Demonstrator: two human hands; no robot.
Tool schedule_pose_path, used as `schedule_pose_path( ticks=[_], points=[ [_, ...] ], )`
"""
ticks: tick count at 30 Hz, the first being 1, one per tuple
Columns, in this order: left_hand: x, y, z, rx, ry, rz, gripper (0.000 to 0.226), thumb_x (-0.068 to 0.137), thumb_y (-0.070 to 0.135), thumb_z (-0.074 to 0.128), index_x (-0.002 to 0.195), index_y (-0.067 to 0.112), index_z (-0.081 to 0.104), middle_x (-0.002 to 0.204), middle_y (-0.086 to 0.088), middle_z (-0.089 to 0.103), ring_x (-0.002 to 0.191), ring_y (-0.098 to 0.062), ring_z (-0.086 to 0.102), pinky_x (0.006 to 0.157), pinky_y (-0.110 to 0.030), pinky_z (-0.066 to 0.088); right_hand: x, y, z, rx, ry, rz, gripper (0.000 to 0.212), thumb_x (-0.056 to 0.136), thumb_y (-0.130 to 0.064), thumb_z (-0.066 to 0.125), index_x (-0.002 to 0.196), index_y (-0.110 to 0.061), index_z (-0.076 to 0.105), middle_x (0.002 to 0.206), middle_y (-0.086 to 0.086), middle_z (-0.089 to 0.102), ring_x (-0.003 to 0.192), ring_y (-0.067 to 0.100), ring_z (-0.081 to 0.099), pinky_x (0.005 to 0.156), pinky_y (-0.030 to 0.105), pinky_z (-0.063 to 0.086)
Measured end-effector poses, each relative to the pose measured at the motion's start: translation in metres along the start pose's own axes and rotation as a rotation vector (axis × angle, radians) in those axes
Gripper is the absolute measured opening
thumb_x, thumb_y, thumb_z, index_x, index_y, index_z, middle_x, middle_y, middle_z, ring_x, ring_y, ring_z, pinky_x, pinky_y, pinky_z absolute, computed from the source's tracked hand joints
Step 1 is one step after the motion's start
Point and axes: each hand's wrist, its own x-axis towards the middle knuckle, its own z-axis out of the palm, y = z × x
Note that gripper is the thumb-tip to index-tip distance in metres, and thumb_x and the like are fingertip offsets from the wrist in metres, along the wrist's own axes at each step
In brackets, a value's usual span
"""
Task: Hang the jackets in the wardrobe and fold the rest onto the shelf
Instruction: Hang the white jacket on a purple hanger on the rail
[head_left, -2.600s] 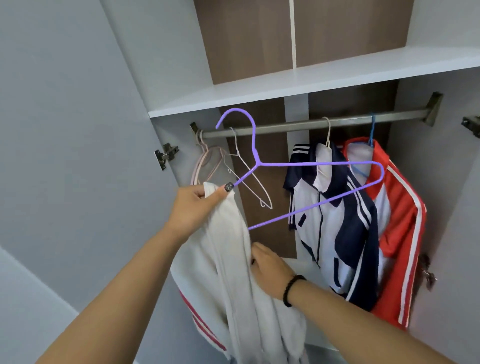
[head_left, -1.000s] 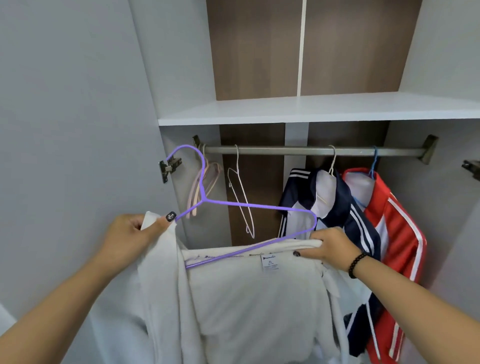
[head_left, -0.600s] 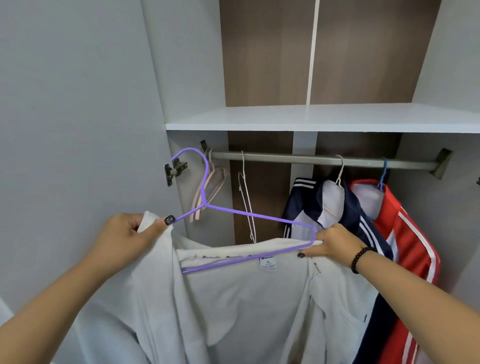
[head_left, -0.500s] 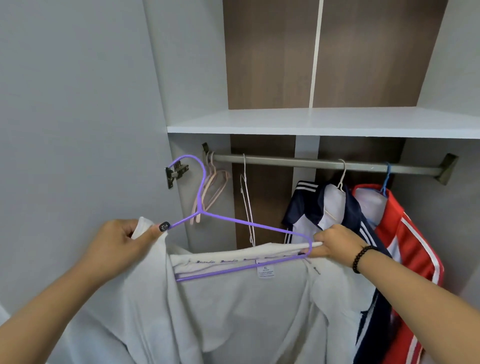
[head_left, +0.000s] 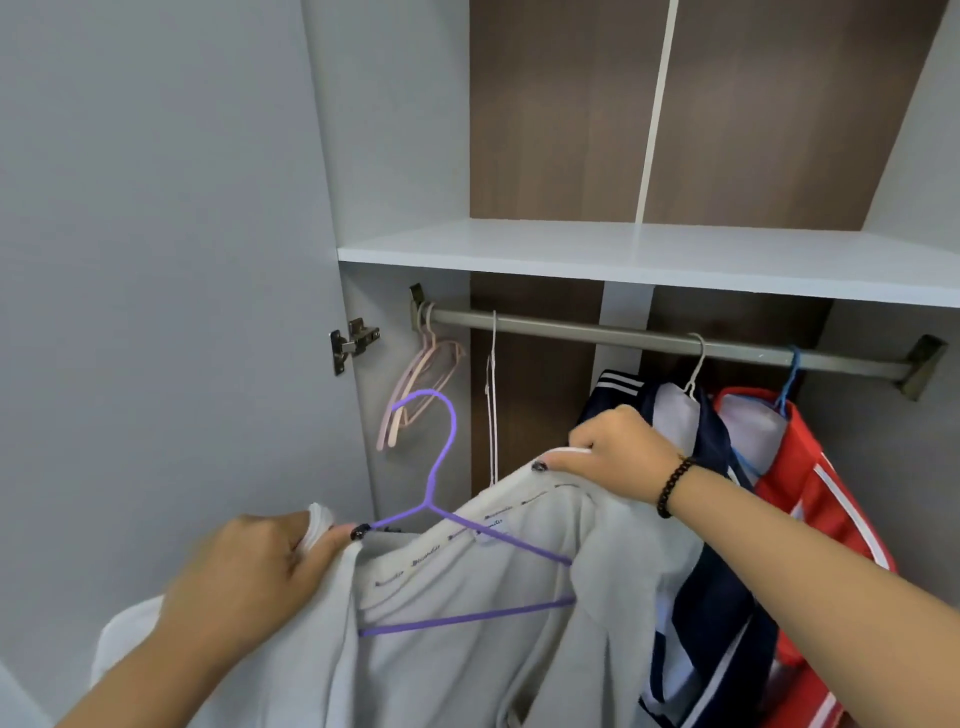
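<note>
A person stands at an open wardrobe, fitting a white jacket (head_left: 467, 597) onto a purple hanger (head_left: 441, 519). The left hand (head_left: 249, 577) pinches the collar's left end and the hanger; the right hand (head_left: 613, 452) grips the raised right side of the collar. The hanger sits tilted inside the neck, below the rail (head_left: 649, 338). The loose shoulder may slip off the hanger's right end.

Single head-worn view, close, facing forward and slightly up into the wardrobe (head_left: 395, 130), hands low in frame
</note>
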Motion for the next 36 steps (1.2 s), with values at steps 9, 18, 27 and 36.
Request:
schedule_pose_path(
  ticks=[9,18,27,36],
  points=[
    [-0.024,0.019,0.049,-0.707,-0.179,-0.532,0.054,0.085,0.036,0.072,0.049,0.018,0.036,0.049,0.004,0.032,0.049,-0.013,0.027,0.052,-0.028,0.023,0.013,-0.083,0.012,0.883,0.065,0.26,0.057,0.086,-0.037,0.068,0.045,-0.016,0.033,0.045,-0.006,0.023,0.042,0.008,0.022,0.043,0.019,0.022],
    [-0.032,0.041,0.049,-1.03,-0.129,-0.613,0.049,0.057,0.042,0.082,0.035,0.015,0.046,0.043,0.001,0.029,0.044,-0.014,0.025,0.039,-0.014,0.02,-0.019,-0.054,0.018,0.239,0.296,0.15,0.004,0.082,-0.022,0.071,0.084,-0.018,0.069,0.08,-0.008,0.066,0.075,0.002,0.057,0.076,0.019,0.043],
    [-0.025,0.027,0.066,-1.117,-0.122,-0.725,0.04,0.066,0.027,0.083,0.042,0.002,0.062,0.044,-0.004,0.044,0.042,-0.009,0.036,0.046,-0.019,0.033,-0.088,-0.056,0.083,0.845,0.817,0.727,0.023,0.073,-0.041,0.073,0.083,-0.031,0.055,0.087,-0.017,0.055,0.074,0.004,0.052,0.069,0.023,0.044],
    [-0.017,0.029,0.087,-1.029,-0.185,-0.716,0.034,0.074,0.028,0.082,0.047,0.011,0.07,0.044,-0.003,0.06,0.046,-0.013,0.051,0.048,-0.023,0.04,-0.086,-0.053,0.092,0.746,0.378,0.603,0.041,0.09,-0.019,0.064,0.053,-0.035,0.056,0.049,-0.014,0.049,0.048,0.001,0.04,0.05,0.013,0.032]
  ],
)
